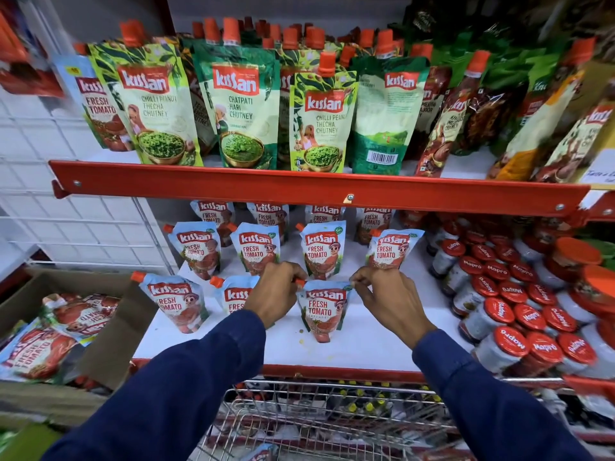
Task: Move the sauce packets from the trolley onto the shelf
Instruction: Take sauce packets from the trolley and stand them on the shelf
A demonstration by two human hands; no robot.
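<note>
A Kissan Fresh Tomato sauce packet (322,311) stands upright at the front of the white lower shelf (359,344). My left hand (276,291) pinches its top left corner by the orange spout. My right hand (382,292) pinches its top right corner. Several more tomato packets (256,247) stand in rows behind it and to its left. The wire trolley (319,424) sits below the shelf between my arms, with one packet (263,453) lying in it at the bottom edge of view.
A cardboard box (109,331) at the left holds more tomato packets (36,351). Mapro jars (512,331) with red lids fill the right of the lower shelf. The red upper shelf (299,188) carries green chutney pouches (316,118).
</note>
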